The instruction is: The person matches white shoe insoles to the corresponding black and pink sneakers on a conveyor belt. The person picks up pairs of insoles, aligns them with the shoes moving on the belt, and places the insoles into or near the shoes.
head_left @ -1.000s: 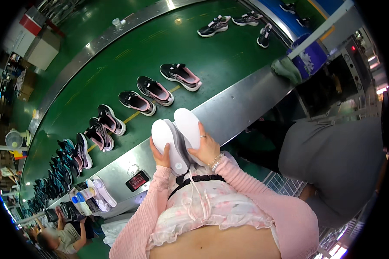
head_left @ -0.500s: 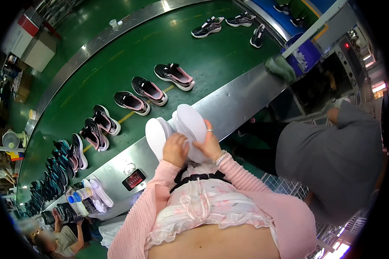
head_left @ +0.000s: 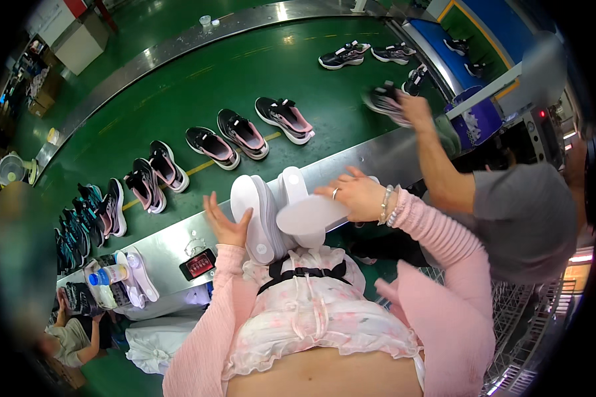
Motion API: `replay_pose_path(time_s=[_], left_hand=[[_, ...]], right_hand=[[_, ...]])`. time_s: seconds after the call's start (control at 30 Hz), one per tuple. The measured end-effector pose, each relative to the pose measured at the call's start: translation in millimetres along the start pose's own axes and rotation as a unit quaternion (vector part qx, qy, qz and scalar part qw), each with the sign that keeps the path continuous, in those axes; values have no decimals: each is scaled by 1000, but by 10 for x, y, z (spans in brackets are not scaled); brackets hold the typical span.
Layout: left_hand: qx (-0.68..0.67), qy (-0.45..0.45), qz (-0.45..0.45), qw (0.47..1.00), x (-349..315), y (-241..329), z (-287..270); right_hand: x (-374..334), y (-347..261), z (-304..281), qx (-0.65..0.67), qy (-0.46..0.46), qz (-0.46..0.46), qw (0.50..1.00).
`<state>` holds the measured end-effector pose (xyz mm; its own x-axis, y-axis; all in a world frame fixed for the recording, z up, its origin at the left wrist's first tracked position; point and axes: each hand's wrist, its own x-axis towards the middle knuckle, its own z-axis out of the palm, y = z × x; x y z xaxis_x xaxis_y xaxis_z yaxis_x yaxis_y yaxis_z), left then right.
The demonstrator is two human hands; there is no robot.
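Note:
White shoe insoles stand in two stacks at the near edge of the metal ledge, against my lap. My left hand [head_left: 228, 223] has its fingers spread beside the left insole stack [head_left: 255, 215]; its thumb lies at or against the stack's side. In my right hand [head_left: 361, 196] is a single white insole [head_left: 309, 216], gripped by one end and tilted across the front of the right insole stack [head_left: 293, 183]. Part of that stack is hidden behind the insole. Beyond the stacks, black-and-pink sneakers [head_left: 242, 134] stand in a row on the green belt.
A phone [head_left: 198, 264] lies on the metal ledge [head_left: 169, 246] to my left, with more insoles [head_left: 139, 276] and a bottle [head_left: 108, 274] past it. At right, a co-worker's hand [head_left: 415, 111] holds a blurred sneaker [head_left: 385, 104] over the belt. A purple bin [head_left: 473, 119] stands behind.
My hands have moved apart; the right has drawn one insole off to the right, while the left has opened. The co-worker has reached over the belt with a sneaker. The view has shifted.

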<state>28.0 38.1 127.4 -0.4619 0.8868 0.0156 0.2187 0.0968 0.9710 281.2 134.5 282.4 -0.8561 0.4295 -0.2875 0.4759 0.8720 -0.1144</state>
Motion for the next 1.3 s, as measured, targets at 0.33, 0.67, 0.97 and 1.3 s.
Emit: replay_pose_path(time_s=[0.33,0.67,0.97,1.3], left_hand=[[-9,-77,-11,997,-91,-103,329],[7,-50,-10,999,-87,-193,375],[332,-140,220,906,-81,257,628],[396,-154,239,873,-32,267,784]], right_hand=[[631,342,596,-225,11,-318,921],[784,320,991,-97,79,-217,968],[634,65,1230,211,241,116,940],[751,-205,1696,663,307,296,615]])
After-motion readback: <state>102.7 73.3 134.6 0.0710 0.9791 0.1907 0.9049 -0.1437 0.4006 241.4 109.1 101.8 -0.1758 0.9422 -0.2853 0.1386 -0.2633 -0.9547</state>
